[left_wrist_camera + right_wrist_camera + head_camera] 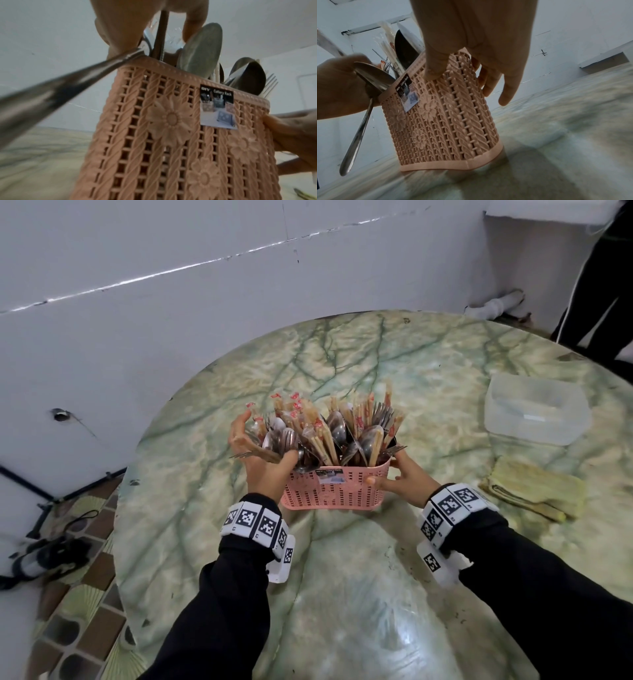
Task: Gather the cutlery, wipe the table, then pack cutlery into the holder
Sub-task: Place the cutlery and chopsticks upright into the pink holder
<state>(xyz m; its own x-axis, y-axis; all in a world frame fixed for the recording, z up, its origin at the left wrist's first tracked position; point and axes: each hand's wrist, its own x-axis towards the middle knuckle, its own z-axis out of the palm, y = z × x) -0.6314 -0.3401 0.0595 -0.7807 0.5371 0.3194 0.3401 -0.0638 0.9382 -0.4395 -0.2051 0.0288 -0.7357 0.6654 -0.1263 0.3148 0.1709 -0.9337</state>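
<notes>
A pink lattice cutlery holder [334, 491] stands mid-table, packed with spoons, forks and wrapped chopsticks [325, 426]. My left hand [263, 450] is at its left end, fingers curled round metal cutlery there; a fork [239, 455] pokes out leftward under the hand. In the left wrist view a steel handle [60, 86] runs from the holder [171, 135] rim towards the camera. In the right wrist view the left hand [337, 88] grips a spoon [373, 77] whose handle hangs outside the holder [445, 115]. My right hand [394, 477] grips the holder's right end, thumb on its front.
The round green marble table [342, 594] also carries a clear plastic tub [536, 409] at the right and a folded yellow cloth [534, 489] near my right wrist. A person's dark-clad legs [603, 285] stand at the back right. A white wall is close behind.
</notes>
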